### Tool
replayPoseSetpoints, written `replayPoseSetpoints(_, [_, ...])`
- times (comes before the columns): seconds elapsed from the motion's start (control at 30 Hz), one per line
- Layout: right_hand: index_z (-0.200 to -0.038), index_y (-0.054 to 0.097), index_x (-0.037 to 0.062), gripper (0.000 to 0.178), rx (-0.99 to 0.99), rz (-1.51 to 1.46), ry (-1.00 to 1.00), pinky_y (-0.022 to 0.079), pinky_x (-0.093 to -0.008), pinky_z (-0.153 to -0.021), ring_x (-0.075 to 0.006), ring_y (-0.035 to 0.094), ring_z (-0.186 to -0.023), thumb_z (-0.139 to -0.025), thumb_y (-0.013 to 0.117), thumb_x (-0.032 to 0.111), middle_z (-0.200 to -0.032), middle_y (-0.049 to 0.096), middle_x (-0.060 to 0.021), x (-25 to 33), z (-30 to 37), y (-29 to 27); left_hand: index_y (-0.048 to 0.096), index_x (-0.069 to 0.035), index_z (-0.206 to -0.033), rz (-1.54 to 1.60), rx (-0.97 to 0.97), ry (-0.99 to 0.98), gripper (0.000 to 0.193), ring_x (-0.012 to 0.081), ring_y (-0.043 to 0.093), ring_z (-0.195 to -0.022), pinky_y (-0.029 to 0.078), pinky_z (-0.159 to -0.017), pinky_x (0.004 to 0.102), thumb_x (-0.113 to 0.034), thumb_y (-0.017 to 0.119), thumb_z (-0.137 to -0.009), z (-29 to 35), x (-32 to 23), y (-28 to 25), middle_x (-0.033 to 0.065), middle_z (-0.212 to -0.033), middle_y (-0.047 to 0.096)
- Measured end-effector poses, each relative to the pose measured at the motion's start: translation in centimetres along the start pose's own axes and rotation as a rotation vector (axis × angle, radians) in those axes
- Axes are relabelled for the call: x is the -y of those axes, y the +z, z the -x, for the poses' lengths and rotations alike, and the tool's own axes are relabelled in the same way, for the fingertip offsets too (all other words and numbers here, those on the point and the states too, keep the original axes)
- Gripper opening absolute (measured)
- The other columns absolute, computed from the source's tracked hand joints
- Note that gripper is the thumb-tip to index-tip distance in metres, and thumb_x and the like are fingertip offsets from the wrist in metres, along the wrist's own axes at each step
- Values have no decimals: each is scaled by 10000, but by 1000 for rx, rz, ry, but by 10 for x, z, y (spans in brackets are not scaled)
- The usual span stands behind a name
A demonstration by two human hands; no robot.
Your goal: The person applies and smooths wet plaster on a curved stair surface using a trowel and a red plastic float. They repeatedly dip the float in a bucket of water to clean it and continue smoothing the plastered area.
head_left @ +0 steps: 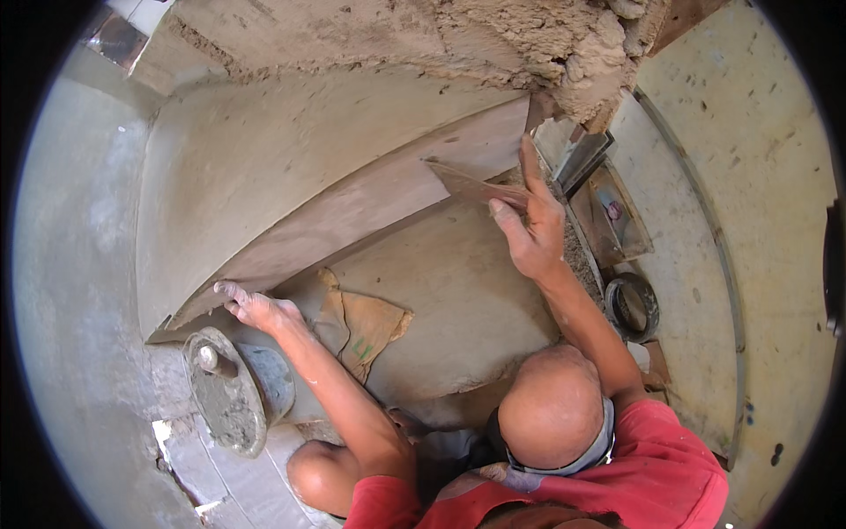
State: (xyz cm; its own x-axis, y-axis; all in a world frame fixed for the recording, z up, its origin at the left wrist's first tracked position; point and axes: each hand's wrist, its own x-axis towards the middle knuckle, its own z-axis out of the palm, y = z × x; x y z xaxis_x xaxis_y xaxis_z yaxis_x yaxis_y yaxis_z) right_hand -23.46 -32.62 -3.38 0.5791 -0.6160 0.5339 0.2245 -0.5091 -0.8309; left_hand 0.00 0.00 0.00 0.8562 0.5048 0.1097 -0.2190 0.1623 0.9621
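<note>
Two arms (pixel 577 313) reach forward: right hand (pixel 539 231) holding a thin plate (pixel 471 185), left hand (pixel 256 309) beside the pale strip (pixel 352 216), grip unclear.

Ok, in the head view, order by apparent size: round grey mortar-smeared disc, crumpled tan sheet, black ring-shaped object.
Largest to smallest:
Round grey mortar-smeared disc
Crumpled tan sheet
Black ring-shaped object
Apparent size only.

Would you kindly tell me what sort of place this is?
It looks like a building or plastering site: rough, mortar-like material clings at the top, a grey-smeared bucket shows at left, and the right hand holds a thin plate.
</note>
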Motion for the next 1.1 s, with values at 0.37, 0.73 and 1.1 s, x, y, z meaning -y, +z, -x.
replayPoseSetpoints(0.37, [-1115, 813, -72, 234, -10, 41, -77, 625, -342, -939, -300, 781, -1182, -939, 715, 46, -1693, 412, -329, -2, 1, 3, 40, 94, -1718, -57, -89, 6, 1299, 390, 357, -1592, 285, -1319, 507, -700, 736, -962, 3, -2, 4, 280, -1770, 260])
replayPoseSetpoints(0.73, [-1186, 757, -63, 234, 14, -157, 163, 501, -310, -974, -161, 669, -1083, -1006, 686, 69, -1220, 734, -90, -18, 28, 0, 143, 79, -1708, -9, -74, 108, 1219, 336, 377, -1577, 267, -1318, 489, -629, 788, -954, -8, 25, -10, 227, -1727, 375])
replayPoseSetpoints(1.1, [-1291, 694, -68, 312, -185, -465, 188, 418, -411, -1175, -264, 578, -1346, -1007, 614, 35, -1544, 580, -172, -62, 72, -98, 184, -11, -1726, 188, 83, 186, 980, 285, 456, -1483, 349, -1244, 487, -482, 727, -1061, 54, 16, -10, 159, -1700, 376])
